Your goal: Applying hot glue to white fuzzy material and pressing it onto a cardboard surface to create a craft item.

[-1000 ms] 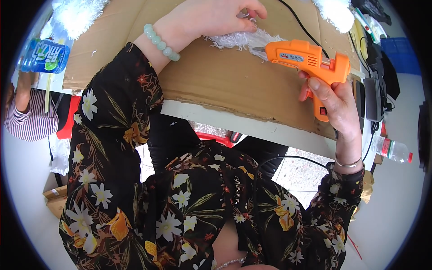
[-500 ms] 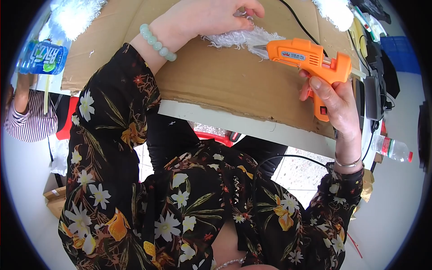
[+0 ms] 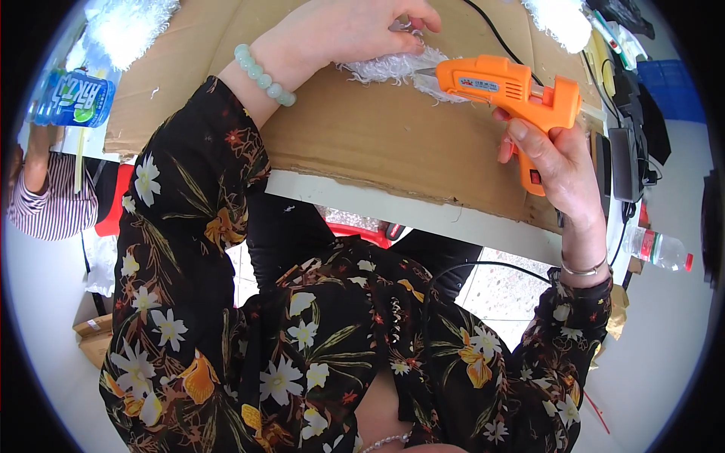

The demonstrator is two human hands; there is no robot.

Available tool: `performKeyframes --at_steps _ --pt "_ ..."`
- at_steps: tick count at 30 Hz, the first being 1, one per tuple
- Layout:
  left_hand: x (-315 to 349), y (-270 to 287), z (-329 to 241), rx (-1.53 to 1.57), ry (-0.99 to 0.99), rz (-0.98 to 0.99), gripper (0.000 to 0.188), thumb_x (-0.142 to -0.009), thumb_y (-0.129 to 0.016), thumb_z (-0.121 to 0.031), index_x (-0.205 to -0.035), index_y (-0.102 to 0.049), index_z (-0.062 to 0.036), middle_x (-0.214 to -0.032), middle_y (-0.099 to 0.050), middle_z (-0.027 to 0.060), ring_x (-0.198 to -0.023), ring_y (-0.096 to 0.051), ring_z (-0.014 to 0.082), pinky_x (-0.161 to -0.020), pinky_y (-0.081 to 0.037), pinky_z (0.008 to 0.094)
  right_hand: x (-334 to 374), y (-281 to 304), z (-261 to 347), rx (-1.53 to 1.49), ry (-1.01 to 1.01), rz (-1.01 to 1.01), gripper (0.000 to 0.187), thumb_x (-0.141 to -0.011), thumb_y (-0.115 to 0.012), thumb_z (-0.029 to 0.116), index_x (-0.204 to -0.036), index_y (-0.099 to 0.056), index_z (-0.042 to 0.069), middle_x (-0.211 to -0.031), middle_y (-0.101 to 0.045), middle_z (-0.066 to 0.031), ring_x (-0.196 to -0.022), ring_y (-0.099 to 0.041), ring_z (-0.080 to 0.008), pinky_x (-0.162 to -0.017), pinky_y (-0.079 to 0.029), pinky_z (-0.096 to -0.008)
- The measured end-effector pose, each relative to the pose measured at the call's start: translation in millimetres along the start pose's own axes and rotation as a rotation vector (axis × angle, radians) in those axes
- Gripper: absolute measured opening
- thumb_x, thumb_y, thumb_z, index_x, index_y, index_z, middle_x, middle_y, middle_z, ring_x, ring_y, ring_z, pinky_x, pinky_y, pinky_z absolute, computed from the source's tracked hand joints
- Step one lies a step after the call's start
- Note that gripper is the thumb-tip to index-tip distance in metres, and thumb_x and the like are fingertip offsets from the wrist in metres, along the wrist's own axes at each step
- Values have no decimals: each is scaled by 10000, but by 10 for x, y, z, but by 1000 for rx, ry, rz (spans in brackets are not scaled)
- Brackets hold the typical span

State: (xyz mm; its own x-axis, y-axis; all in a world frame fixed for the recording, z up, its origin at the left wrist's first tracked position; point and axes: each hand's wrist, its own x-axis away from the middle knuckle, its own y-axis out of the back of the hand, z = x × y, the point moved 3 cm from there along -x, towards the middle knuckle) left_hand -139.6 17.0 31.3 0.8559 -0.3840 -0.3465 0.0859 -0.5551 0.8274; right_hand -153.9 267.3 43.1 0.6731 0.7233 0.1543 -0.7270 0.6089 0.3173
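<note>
My right hand [image 3: 560, 164] is wrapped round the handle of an orange hot glue gun [image 3: 487, 78], its metal nozzle pointing left. The nozzle tip is over the right part of a white shaggy piece [image 3: 381, 69] lying on the cardboard; whether it touches cannot be told. My left hand [image 3: 361, 32], with a pale green bead bracelet [image 3: 260, 75] at the wrist, rests along the upper side of this piece. Its thumb and fingers are bent round a pale bit of it, and the hand partly hides what they grip.
Brown cardboard [image 3: 340, 147] covers the white table. More white fluffy material [image 3: 128, 30] lies far left, and another clump [image 3: 559, 23] far right. A black cord [image 3: 498, 34] crosses behind the gun. A blue-labelled bottle [image 3: 75, 98] is at left, near another person's striped sleeve [image 3: 57, 198].
My right hand has moved the glue gun slightly left and up, so the nozzle reaches further over the white shaggy piece. My left hand has barely moved.
</note>
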Motion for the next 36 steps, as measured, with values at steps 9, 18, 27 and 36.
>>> performKeyframes --at_steps 9,18,27,36 --pt "-2 -35 40 0 -34 -28 281 -768 -647 -160 -1000 -649 -1 -979 -637 161 -974 -581 329 -887 -447 390 -38 -8 32 68 -23 -3 301 -935 -554 158 -1175 -564 -24 -1051 -630 -80 -720 -579 -133 -694 -469 -276" --pt "2 -13 50 -7 -46 -25 288 -778 -646 -165 -1013 -649 0 -976 -655 168 -1017 -575 334 -913 -439 393 119 82 43 18 -22 4 300 -924 -580 153 -1168 -534 -17 -1018 -617 -74 -724 -582 -119 -674 -464 -248" --pt "9 4 28 32 0 34 268 -786 -651 -171 -998 -649 -6 -966 -658 152 -1009 -576 327 -904 -439 401 221 164 23 26 -52 -9 301 -919 -620 171 -1144 -536 -11 -989 -617 -53 -721 -584 -103 -632 -448 -222" --pt "26 0 35 -10 -14 11 263 -786 -647 -171 -992 -647 -8 -961 -658 150 -994 -581 323 -895 -443 395 181 111 -53 -118 41 -40 373 -910 -625 189 -1198 -521 -23 -1020 -624 -103 -704 -590 -125 -666 -467 -253"
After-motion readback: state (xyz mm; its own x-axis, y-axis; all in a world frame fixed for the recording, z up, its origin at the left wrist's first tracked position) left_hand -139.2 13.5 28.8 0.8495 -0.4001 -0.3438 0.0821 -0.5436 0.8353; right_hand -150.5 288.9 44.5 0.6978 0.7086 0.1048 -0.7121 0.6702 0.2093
